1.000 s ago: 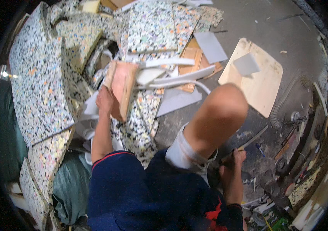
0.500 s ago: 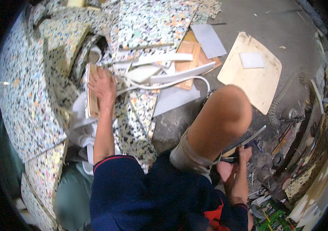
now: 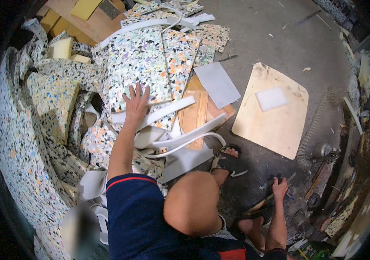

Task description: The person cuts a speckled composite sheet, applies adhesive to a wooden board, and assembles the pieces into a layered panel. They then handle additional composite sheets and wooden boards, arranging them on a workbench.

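Left hand (image 3: 136, 104) was well to the left of the pale wooden board (image 3: 276, 134), fingers spread over the near edge of a speckled foam sheet (image 3: 139, 60). Nothing grasped there; couldn't tell if the palm was pressing or just above. That sheet lay flat on a scrap pile, left of the board and reaching farther from the person than it.

Right hand (image 3: 280, 190) was just on the near side of the board, low down, fingers curled. A long thin tool (image 3: 261, 203) with a wood-coloured section ran slantwise by that hand, also near side of the board. Couldn't tell whether the fingers were clenched on it or only beside it.

On the board: a small white foam block (image 3: 271, 99), in its far half, lying flat. Just left of the board: grey sheet (image 3: 218, 84), brown wooden panel (image 3: 193, 112). Farther left of it: white foam strip (image 3: 170, 113), passing close to the left hand. Right of the board: coiled hose (image 3: 313, 125). Sandalled foot (image 3: 230, 158) was planted just off the board's near left corner.
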`<act>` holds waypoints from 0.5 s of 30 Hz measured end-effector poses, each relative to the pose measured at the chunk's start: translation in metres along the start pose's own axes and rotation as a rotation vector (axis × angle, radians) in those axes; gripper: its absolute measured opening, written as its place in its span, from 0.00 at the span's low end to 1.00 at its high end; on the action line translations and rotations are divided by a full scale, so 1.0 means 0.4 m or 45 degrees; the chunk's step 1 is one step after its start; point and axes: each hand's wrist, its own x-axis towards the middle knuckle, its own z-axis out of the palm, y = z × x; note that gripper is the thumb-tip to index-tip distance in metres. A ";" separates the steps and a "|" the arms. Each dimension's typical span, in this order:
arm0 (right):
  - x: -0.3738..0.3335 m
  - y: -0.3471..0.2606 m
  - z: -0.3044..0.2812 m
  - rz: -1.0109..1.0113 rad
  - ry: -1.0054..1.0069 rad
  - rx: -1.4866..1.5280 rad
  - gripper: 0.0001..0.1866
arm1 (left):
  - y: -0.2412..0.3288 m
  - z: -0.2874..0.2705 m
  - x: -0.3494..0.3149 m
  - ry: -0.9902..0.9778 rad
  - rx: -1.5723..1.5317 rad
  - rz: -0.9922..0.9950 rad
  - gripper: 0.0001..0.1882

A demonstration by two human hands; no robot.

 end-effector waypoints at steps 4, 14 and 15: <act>0.106 -0.076 0.027 -0.259 0.120 -0.038 0.19 | -0.107 -0.043 -0.016 0.222 -0.144 -0.075 0.42; 0.467 -0.378 0.148 -0.208 0.191 0.150 0.30 | -0.437 -0.385 -0.264 0.649 0.057 -0.283 0.26; 0.507 -0.397 0.162 -0.116 0.211 0.078 0.33 | -0.403 -0.337 -0.283 0.536 0.069 -0.244 0.25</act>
